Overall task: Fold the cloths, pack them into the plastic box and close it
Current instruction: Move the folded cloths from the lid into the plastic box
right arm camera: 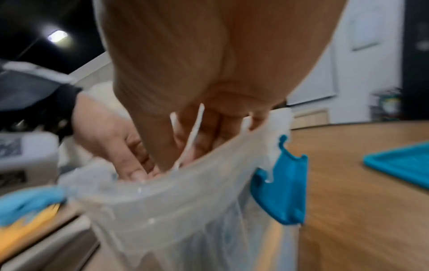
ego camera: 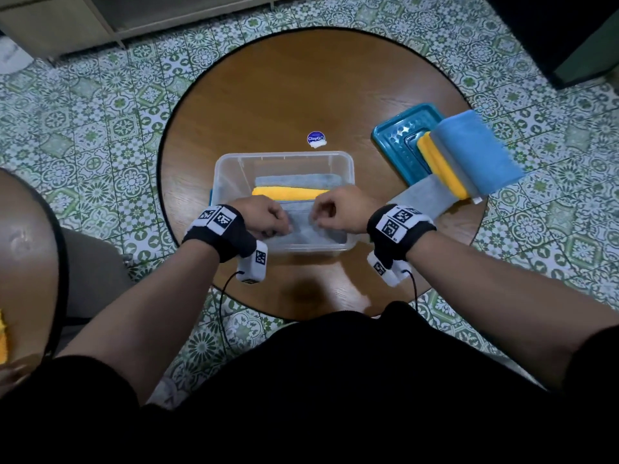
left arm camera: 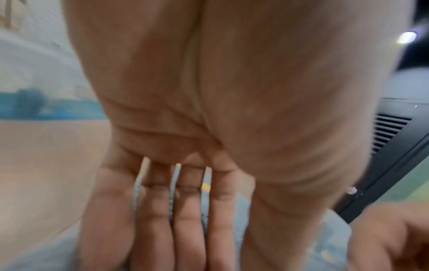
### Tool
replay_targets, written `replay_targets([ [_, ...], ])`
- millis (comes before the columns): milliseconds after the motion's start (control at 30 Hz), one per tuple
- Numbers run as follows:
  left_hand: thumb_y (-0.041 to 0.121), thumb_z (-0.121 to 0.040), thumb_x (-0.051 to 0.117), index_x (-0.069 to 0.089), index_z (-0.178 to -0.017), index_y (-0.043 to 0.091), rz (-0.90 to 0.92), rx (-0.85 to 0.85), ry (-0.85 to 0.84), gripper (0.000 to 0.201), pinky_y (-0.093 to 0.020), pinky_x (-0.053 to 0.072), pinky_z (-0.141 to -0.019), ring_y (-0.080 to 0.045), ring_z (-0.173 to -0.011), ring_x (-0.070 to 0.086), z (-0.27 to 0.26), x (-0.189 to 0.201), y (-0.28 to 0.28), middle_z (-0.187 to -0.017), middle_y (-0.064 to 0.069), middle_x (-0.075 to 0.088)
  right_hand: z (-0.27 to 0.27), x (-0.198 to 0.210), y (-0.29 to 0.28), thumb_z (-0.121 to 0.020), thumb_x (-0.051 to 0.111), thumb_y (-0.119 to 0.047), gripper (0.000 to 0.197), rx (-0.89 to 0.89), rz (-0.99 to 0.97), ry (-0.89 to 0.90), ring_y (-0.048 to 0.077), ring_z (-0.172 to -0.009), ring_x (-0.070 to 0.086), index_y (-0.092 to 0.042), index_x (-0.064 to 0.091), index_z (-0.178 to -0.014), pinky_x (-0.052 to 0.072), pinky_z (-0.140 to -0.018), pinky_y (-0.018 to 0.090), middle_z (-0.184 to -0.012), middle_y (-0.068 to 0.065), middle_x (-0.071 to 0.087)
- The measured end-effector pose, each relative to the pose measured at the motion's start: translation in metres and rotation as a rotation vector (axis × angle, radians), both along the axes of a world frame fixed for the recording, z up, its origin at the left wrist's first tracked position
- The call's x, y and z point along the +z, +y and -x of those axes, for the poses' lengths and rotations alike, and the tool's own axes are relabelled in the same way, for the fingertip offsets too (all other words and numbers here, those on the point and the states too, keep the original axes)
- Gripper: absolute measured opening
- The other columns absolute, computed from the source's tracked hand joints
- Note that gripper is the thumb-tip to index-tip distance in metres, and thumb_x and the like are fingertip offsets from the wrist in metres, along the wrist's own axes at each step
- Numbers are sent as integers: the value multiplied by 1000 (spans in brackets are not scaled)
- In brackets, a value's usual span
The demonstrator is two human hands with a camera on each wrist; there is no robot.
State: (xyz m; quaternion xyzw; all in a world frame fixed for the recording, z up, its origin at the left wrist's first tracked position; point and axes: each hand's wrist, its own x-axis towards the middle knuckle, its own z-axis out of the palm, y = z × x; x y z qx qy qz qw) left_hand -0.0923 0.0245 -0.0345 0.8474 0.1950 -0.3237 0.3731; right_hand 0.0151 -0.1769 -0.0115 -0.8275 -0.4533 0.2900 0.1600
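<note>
A: Your left hand (ego camera: 264, 217) is down inside the clear rectangular plastic box (ego camera: 234, 162) at its near edge. The head view shows knuckles bent over the folded grey cloth (ego camera: 315, 234), while the wrist view shows the fingers (left arm camera: 150, 229) fairly straight against it, so I cannot tell whether you pinch it or only press.

B: And the box itself?

A: It sits mid-tabletop (ego camera: 284, 95), open, with a folded yellow cloth (ego camera: 288, 192) behind the grey one and another grey cloth (ego camera: 298, 179) at the far wall.

B: My right hand?

A: Your right hand (ego camera: 338, 212) is curled, fingertips down on the same grey cloth beside the left. To seat it well, push both ends down evenly and tuck the near fold below the rim, so nothing rides up where the lid must sit.

B: What waits on the right?

A: The teal plastic lid (ego camera: 398, 139) lies on the tabletop, with a stack of folded cloths, yellow, grey and blue (ego camera: 475, 152), partly on it. I judge those go in before you clip the blue side latch (right arm camera: 283, 192).
</note>
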Motion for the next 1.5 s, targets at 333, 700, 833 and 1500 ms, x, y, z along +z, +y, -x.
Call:
replay_targets([
  [333,38,-88,67,61,-82,21,-43,167,-544,19,-22,39,-60,-3,-61,48,-94,54,-129,-64,12,53,-86,-101,-175,-63,64,-81,66,-1378,-16,625,21,-48,54,-18,56,-81,49,-50,30,-63,6,57],
  [700,27,-86,65,69,-98,17,-93,-17,-138,16,-31,53,-88,-17,-95,63,-114,-7,-211,-94,3,67,-131,-181,-175,-32,65,-89,96,-1321,16,749,30,-87,69,-19,64,-97,55,-87,46,-97,4,72],
  [833,32,-87,67,68,-92,24,-106,37,-140,10,-22,48,-82,-9,-87,59,-110,-12,-205,-84,13,63,-153,-216,-174,-21,54,-101,121,-1281,223,643,32,-93,65,-19,64,-109,48,-94,50,-111,4,69],
  [1500,48,-50,85,36,-135,28,-330,-7,127,100,-48,49,-96,-35,-119,50,-100,-146,-231,-137,-9,48,-56,-128,-239,-56,85,-60,72,-1349,73,488,25,-84,66,-12,53,-100,57,-72,39,-100,8,67],
])
